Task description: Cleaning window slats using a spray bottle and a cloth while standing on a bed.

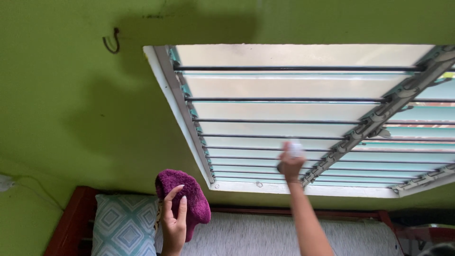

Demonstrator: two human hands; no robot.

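Green wall [71, 109] is filling the left side, with one dark hook [112, 41] hanging high up and one cable [28, 182] running along low at the far left. One patterned pillow [124, 225] is leaning on a red-brown wooden headboard [71, 218]. Next right, the left hand [174, 222] is gripping one purple cloth [187, 199], fingers wrapped over its front and pinching it against the palm; the cloth is sitting below the window's lower left corner, not touching the glass. Further right, the right hand [290, 163] is reaching up to the louvre window [303, 118], closed around one small white object [295, 149], blurred, possibly a spray bottle; exact finger position I cannot tell. It is hovering just at the lower slats, beside the left slat mechanism [369, 125].

Doing this well, judging from the frame: keeping the white object aimed between the bars at the glass, working slat by slat, and bringing the cloth up close so each pane is getting wiped before streaks are drying.

Counts: two hands, one cloth, one white object, one pillow, one hook, one window with two slanted mechanisms showing, roughly nine dark horizontal bars [284, 100]; lowest ones are crowding together, so not certain.
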